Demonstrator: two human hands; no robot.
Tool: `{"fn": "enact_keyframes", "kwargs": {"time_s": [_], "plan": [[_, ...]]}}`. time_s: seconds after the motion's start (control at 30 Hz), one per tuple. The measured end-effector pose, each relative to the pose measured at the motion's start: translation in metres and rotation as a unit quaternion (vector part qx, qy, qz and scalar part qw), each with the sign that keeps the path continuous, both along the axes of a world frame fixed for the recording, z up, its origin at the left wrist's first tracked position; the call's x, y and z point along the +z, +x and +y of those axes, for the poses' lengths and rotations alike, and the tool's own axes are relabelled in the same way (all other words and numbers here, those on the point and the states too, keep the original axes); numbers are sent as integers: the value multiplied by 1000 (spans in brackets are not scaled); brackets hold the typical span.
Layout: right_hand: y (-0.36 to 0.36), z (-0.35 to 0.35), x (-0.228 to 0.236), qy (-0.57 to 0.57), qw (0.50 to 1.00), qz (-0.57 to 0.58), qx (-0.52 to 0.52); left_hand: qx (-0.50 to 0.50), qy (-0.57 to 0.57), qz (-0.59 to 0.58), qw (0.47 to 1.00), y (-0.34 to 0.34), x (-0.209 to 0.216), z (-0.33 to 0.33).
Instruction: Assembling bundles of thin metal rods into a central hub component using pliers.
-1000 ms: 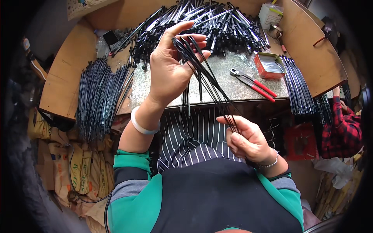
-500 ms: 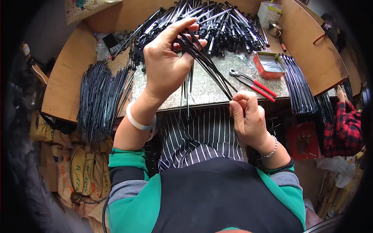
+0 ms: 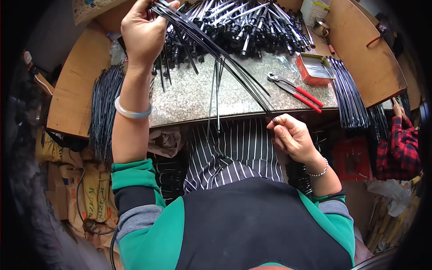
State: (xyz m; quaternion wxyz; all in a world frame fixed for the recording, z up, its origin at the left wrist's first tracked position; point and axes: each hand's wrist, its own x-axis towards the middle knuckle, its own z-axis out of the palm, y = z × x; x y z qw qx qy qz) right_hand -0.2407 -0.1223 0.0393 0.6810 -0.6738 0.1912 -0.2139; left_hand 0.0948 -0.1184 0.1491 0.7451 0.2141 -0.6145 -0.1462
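A loose bundle of long, thin black strips stretches diagonally over the worktop between my hands. My left hand, raised at the upper left, is closed around its upper end. The lower tips reach my right hand, whose thumb and fingers pinch them just off the table's front edge. One strip's end stands apart from the others near the right hand. A few more thin strips lie on the worktop and overhang the front edge. Nippers with red handles rest on the worktop beyond my right hand.
Behind is a large pile of black and silver rods. Strip bundles overhang the table at left and right. An open red tin holds thin silvery pieces. Wooden side panels flank the table. Another person's plaid sleeve shows at right.
My left hand has moved up and left, holding the bundle and drawing its upper end away. My right hand has shifted slightly right and down, still pinching the lower tips.
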Motion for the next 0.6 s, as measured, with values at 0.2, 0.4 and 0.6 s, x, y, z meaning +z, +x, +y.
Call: {"fn": "enact_keyframes", "kwargs": {"time_s": [0.2,0.4,0.6], "plan": [[-22,-17,-36,-22,997,68,6,392,91,-93,911,20,-10,20],[-46,-24,-54,12,994,83,-69,317,70,-23,946,12,2,35],[-16,16,-29,95,988,-119,-14,272,146,-71,949,-39,-19,37]]}}
